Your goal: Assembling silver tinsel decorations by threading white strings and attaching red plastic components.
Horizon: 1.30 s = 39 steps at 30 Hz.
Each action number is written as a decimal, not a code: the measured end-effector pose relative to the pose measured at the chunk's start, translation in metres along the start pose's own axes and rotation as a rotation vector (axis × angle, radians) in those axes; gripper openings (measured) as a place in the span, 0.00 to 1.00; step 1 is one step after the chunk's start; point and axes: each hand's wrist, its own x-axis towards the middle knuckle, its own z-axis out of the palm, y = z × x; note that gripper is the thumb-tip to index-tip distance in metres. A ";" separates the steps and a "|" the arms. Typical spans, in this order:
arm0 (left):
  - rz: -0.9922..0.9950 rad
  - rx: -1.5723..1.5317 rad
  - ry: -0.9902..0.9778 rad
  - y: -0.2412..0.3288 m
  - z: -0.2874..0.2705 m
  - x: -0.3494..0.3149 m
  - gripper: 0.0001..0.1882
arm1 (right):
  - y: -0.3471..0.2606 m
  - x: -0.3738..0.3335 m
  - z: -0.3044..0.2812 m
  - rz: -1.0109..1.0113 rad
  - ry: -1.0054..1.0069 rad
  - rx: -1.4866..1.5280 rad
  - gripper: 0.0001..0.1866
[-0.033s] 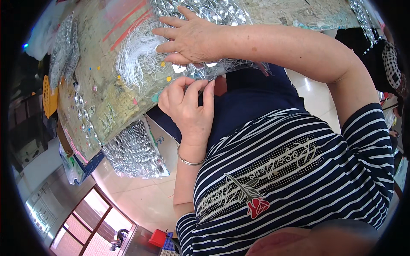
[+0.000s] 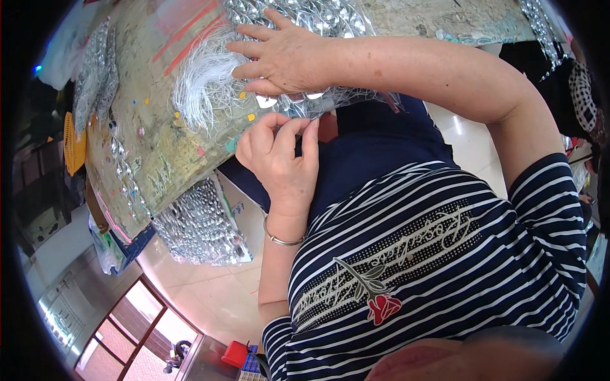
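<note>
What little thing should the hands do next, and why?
Maybe a gentle tug with the left hand, while the right hand presses down. The right hand lies spread over shiny silver strands, fingertips at the white threads, so it could steady them. The left fingers are pinched together by the edge of the table. What's between them is too small to tell.

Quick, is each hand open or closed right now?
Left hand: closed, fingers pinched together; whether they hold anything cannot be told.
Right hand: open, spread over shiny silver twisted foil-like strips and thin, loose white threads.
</note>
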 end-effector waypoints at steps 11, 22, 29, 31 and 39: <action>0.146 -0.129 -0.019 -0.002 -0.004 -0.010 0.08 | -0.002 0.003 -0.006 0.027 -0.075 0.039 0.21; 0.065 -0.136 0.008 0.008 -0.006 -0.013 0.13 | -0.002 0.003 -0.008 0.034 -0.099 0.030 0.22; 0.053 0.030 -0.045 0.015 0.007 0.003 0.12 | -0.003 0.004 -0.009 0.038 -0.117 0.022 0.21; 0.079 0.036 -0.060 0.012 0.008 0.002 0.09 | -0.004 0.004 -0.009 0.038 -0.117 0.027 0.21; 0.157 -0.068 -0.026 0.013 0.005 -0.003 0.09 | -0.003 0.005 -0.013 0.044 -0.154 0.048 0.21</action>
